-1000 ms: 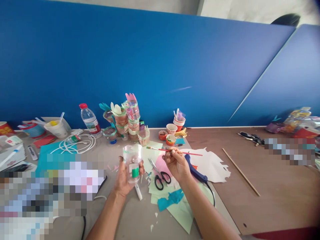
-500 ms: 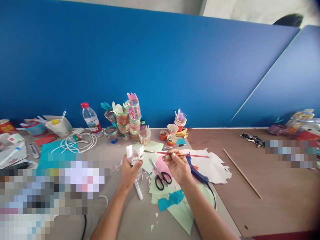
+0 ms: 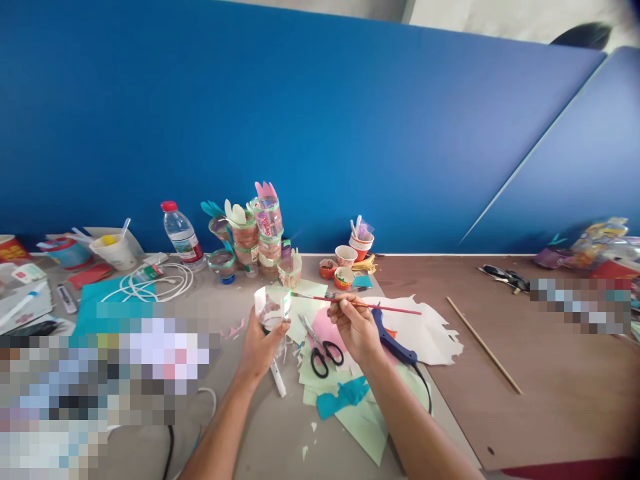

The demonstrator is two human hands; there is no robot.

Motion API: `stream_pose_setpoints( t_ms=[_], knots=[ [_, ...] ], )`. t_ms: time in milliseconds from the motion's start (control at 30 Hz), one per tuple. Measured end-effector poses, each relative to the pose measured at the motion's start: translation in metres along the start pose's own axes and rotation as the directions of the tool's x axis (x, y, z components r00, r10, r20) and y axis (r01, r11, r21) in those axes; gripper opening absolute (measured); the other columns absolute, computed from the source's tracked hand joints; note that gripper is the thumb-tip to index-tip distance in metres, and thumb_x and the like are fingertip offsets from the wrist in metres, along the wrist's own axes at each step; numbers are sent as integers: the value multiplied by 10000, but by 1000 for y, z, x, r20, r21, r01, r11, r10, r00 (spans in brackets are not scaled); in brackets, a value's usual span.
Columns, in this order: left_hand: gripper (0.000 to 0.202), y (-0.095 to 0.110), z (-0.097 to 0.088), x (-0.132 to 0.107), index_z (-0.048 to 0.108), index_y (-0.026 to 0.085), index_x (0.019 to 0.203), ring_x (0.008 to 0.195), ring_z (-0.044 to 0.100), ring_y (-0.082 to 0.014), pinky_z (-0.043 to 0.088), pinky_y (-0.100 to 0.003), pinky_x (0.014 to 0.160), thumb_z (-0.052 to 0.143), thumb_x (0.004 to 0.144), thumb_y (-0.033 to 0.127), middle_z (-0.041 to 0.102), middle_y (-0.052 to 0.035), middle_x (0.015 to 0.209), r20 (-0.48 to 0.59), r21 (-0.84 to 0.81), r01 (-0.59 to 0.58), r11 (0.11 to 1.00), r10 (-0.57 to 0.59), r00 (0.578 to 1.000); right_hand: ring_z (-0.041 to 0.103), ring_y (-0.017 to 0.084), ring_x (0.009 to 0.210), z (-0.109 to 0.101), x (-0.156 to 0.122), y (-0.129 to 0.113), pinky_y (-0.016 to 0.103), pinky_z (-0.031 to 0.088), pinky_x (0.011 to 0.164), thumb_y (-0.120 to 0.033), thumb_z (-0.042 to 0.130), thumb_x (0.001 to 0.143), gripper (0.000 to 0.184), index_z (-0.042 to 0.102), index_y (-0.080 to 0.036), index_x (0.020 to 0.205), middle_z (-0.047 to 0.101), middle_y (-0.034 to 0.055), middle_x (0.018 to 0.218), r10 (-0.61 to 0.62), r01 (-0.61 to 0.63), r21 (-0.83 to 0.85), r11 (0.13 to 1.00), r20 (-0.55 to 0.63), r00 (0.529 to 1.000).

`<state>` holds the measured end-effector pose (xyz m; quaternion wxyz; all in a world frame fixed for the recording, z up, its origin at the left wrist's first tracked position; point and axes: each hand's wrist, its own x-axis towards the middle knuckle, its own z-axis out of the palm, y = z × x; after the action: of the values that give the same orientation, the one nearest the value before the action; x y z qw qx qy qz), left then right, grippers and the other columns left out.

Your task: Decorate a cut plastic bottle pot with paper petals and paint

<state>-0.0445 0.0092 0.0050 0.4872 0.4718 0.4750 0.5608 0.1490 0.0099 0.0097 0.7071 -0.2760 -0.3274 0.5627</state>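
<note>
My left hand is closed around a clear plastic cup that has white pieces standing at its rim. In my right hand a thin red paintbrush is pinched between thumb and fingers. Its bristle tip points left and lies at the cup's right rim; whether it touches, I cannot tell. Black-handled scissors lie on pale green paper between my forearms. A white marker rests below my left hand. Close to my right hand is a blue glue gun on white paper.
Behind my hands stand decorated clear cups with paper petals, and a water bottle. Small paint cups and stacked paper cups are at the back. A wooden stick lies right; a white cable is coiled left.
The brush tip has shifted slightly up and right along the cup's rim. The cup has turned or tilted a little in my left hand, and both hands keep their hold.
</note>
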Motion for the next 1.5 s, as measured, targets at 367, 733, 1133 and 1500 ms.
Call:
stream_pose_setpoints(
  t_ms=[367, 733, 1133, 1500],
  knots=[
    [430, -1, 3, 0, 480, 183, 1107, 832, 611, -169, 482, -308, 747, 629, 738, 345, 612, -65, 1021, -62, 258, -67, 964, 85, 994, 547, 111, 546, 11, -12, -2, 249, 414, 549, -296, 713, 756, 95, 675, -213, 782, 645, -3, 635, 10, -13, 23, 1000, 130, 991],
    [521, -6, 0, 2, 397, 204, 1247, 994, 584, -199, 454, -354, 890, 572, 790, 382, 569, -91, 1115, -49, 180, -83, 980, 93, 994, 554, 103, 540, 1, -1, -7, 233, 416, 537, -263, 712, 747, 85, 670, -198, 782, 646, -4, 629, -68, 68, 0, 998, 6, 998],
    [506, -15, -4, 7, 484, 199, 1120, 945, 600, -210, 464, -351, 838, 680, 675, 340, 592, -47, 1005, -110, 220, -89, 972, 116, 987, 560, 110, 553, 5, -4, -1, 232, 419, 534, -278, 725, 735, 105, 673, -192, 765, 647, 1, 634, -15, 15, -9, 1000, 18, 1000],
    [498, -11, 1, 6, 464, 200, 1074, 930, 598, -215, 470, -392, 842, 699, 641, 273, 589, -32, 965, -181, 323, -92, 942, 157, 971, 554, 118, 543, 14, -11, 2, 249, 426, 521, -289, 715, 744, 109, 661, -198, 768, 639, -1, 629, -5, 6, -20, 1000, 63, 998]
  ],
)
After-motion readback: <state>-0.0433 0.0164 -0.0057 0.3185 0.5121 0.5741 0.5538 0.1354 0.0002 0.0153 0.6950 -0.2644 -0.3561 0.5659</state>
